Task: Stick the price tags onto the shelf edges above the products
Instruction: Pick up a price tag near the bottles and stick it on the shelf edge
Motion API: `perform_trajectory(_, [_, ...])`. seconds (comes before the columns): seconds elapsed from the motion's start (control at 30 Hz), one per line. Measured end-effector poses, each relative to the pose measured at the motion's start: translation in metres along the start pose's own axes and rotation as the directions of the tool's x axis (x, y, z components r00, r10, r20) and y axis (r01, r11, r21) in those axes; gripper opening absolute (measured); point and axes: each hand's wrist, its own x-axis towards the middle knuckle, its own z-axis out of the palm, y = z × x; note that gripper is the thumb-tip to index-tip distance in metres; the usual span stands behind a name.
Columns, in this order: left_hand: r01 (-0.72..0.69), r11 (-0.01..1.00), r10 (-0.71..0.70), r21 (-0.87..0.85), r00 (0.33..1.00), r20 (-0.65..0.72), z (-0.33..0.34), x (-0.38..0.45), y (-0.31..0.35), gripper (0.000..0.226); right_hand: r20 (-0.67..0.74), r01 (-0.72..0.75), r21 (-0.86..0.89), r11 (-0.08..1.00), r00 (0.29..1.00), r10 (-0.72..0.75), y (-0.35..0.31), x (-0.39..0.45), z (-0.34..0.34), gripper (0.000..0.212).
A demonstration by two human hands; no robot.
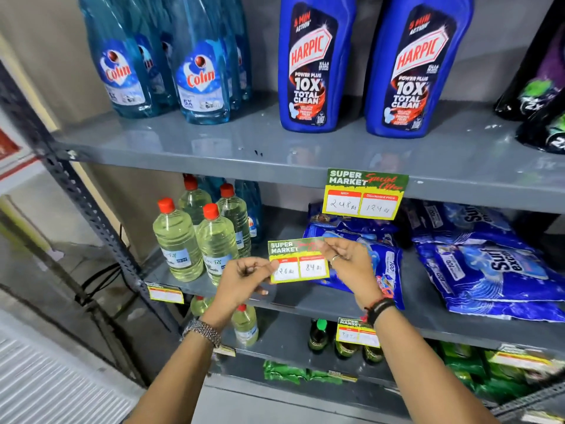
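A green and yellow price tag (301, 261) reading "Super Market" is held in front of the middle shelf. My left hand (244, 278) pinches its lower left corner. My right hand (348, 264) grips its upper right edge. Another tag of the same kind (365, 194) is stuck on the grey shelf edge (214, 168) above blue Surf Excel pouches (483, 267). Pale yellow bottles with red caps (195, 240) stand to the left, under a bare stretch of that edge.
Colin bottles (201, 71) and blue Harpic bottles (315, 65) stand on the upper shelf. Lower shelf edges carry more tags (166, 293) (356, 333). A perforated upright post (91, 215) frames the rack's left side. Green packets (287, 373) lie at the bottom.
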Motion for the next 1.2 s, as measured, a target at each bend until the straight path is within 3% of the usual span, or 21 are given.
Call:
perform_trajectory(0.17, [-0.060,0.997,0.060,-0.054,0.998,0.009,0.002,-0.016,0.022,0.010,0.028,0.010,0.080,0.997,1.000,-0.012,-0.022,-0.019,-0.006,0.019])
perform_trajectory(0.33, [-0.146,0.985,0.138,-0.094,0.987,-0.085,0.003,-0.028,0.037,0.015,0.049,0.025,0.120,0.992,0.998,-0.031,-0.035,-0.034,0.002,0.024])
perform_trajectory(0.47, [-0.179,0.978,0.158,-0.109,0.971,-0.181,-0.013,-0.038,0.041,0.015,0.132,0.056,0.172,0.983,0.988,-0.080,-0.047,-0.040,0.021,0.004])
perform_trajectory(0.8, [-0.431,0.902,0.393,-0.015,0.835,-0.384,-0.120,-0.048,0.092,0.016,0.343,0.305,0.141,0.942,0.877,-0.335,-0.114,-0.046,0.118,0.026])
perform_trajectory(0.97, [-0.484,0.875,0.439,0.003,0.792,-0.423,-0.175,-0.021,0.114,0.011,0.253,0.472,0.042,0.880,0.847,-0.467,-0.156,-0.028,0.171,0.026])
perform_trajectory(1.07, [-0.464,0.885,0.441,0.047,0.799,-0.409,-0.199,0.006,0.120,0.010,0.113,0.491,-0.072,0.868,0.869,-0.482,-0.167,-0.014,0.197,0.024])
perform_trajectory(1.2, [-0.447,0.892,0.439,0.064,0.824,-0.358,-0.220,0.034,0.122,0.008,-0.040,0.520,-0.202,0.830,0.843,-0.537,-0.174,-0.001,0.215,0.009])
